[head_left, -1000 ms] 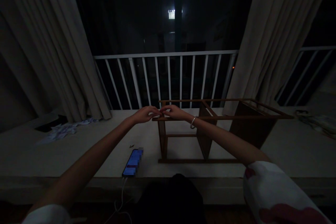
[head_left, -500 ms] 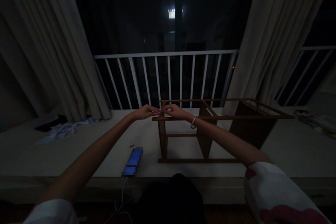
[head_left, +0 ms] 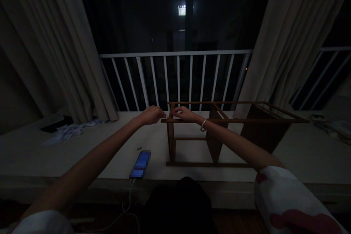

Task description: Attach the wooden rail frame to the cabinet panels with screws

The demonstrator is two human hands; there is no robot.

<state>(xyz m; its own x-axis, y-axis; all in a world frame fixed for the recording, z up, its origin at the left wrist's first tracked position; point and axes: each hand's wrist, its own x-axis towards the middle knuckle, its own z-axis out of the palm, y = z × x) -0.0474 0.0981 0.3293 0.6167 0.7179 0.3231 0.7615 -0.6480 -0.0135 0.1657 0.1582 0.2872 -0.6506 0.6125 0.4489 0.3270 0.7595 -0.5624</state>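
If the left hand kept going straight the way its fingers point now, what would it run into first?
The left hand points rightward at the near top corner of the wooden frame, so it would meet that corner post almost at once, or the right hand's fingertips there. The dim light leaves depth unclear.

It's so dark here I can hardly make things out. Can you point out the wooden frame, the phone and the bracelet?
wooden frame (head_left: 233,120): head view, on its near top rail.
phone (head_left: 140,164): head view, middle of its lit blue screen.
bracelet (head_left: 203,124): head view, on the band at the right wrist.
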